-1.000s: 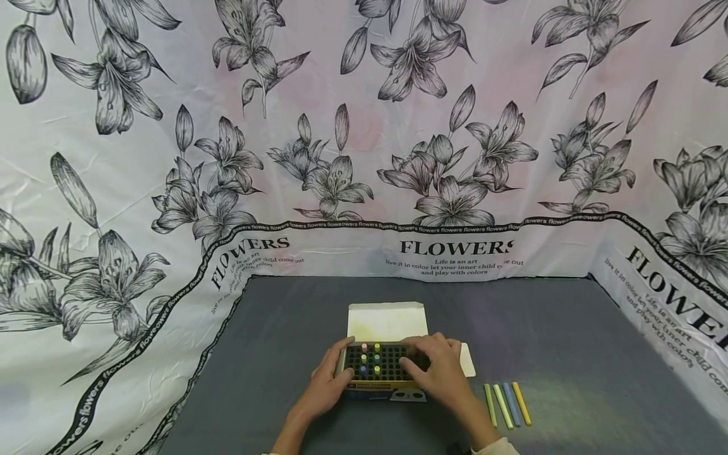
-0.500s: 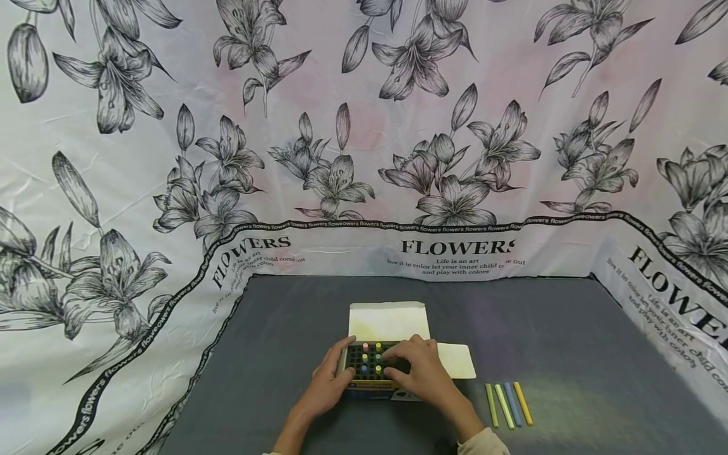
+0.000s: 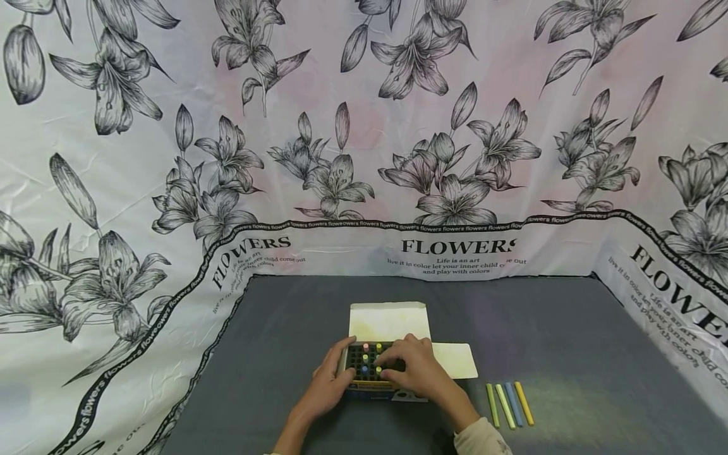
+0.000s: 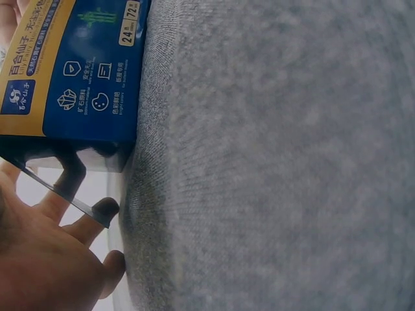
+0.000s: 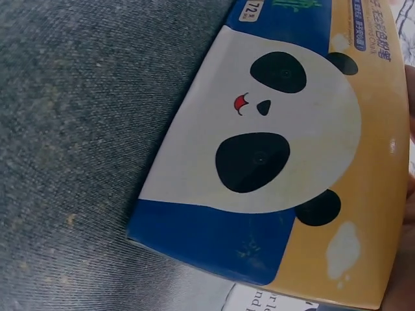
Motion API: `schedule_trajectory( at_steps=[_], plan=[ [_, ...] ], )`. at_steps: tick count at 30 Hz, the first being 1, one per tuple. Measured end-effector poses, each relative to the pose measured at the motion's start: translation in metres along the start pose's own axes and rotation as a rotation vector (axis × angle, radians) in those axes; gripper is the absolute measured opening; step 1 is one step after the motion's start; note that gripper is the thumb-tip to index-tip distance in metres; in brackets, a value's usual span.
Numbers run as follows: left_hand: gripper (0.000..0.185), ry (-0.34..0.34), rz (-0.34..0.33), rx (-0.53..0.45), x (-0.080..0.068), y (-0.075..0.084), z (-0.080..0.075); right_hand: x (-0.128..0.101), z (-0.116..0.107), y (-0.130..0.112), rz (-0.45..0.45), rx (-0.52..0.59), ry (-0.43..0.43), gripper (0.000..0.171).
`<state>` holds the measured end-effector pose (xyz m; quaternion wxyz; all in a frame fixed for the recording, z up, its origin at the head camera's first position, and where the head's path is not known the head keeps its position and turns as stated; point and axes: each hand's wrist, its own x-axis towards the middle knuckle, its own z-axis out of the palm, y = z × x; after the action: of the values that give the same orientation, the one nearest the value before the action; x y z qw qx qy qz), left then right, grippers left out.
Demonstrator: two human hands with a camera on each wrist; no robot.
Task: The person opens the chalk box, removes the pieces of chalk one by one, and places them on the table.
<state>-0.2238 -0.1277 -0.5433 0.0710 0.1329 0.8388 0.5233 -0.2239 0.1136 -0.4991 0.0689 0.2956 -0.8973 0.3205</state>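
In the head view a blue-and-yellow chalk box point(image 3: 372, 393) stands on the grey table, its black holed insert point(image 3: 358, 364) facing up. My left hand point(image 3: 324, 385) grips its left end, thumb at the front corner, fingers along the side. Several short chalk sticks stand in the holes: a pink one point(image 3: 366, 347), a blue one point(image 3: 364, 371), a yellow one point(image 3: 378, 370). My right hand point(image 3: 418, 366) reaches over from the right, index finger and thumb right at the yellow stick; I cannot tell whether they pinch it. It hides the insert's right part.
Behind the box lies its cream open lid point(image 3: 389, 321), and a cream side flap point(image 3: 457, 361) extends right. Several chalk sticks point(image 3: 509, 405) lie side by side on the grey cloth point(image 3: 296, 316), right of the box. A flower-printed curtain point(image 3: 335, 253) encloses the table.
My right hand has moved left across the insert, its fingertips now at the second column of chalk sticks, uncovering the right flap. My left hand stays on the box.
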Motion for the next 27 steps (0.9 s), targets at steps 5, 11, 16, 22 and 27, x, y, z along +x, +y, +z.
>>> schedule_trajectory(
  at_steps=[5, 11, 16, 22, 27],
  plan=[
    [0.061, -0.004, 0.01, -0.005, -0.0007, 0.0007, -0.0001, 0.0019, 0.0001, -0.0008, 0.01, -0.002, -0.013, 0.018],
    [0.062, 0.002, 0.013, -0.009, -0.0007, 0.0, 0.0009, 0.0019, 0.0033, 0.0004, 0.042, -0.001, -0.025, 0.016],
    [0.062, 0.006, 0.014, -0.006, -0.001, -0.0002, 0.0017, -0.0001, 0.004, 0.0013, 0.038, 0.009, -0.015, 0.016],
    [0.062, 0.006, 0.013, -0.006, -0.0014, 0.0021, 0.0018, -0.0028, 0.0041, 0.0007, 0.025, 0.004, 0.014, 0.015],
    [0.061, 0.007, 0.014, -0.004, -0.0015, 0.0024, 0.0018, -0.0038, 0.0057, 0.001, 0.008, 0.015, 0.035, 0.015]
  ],
)
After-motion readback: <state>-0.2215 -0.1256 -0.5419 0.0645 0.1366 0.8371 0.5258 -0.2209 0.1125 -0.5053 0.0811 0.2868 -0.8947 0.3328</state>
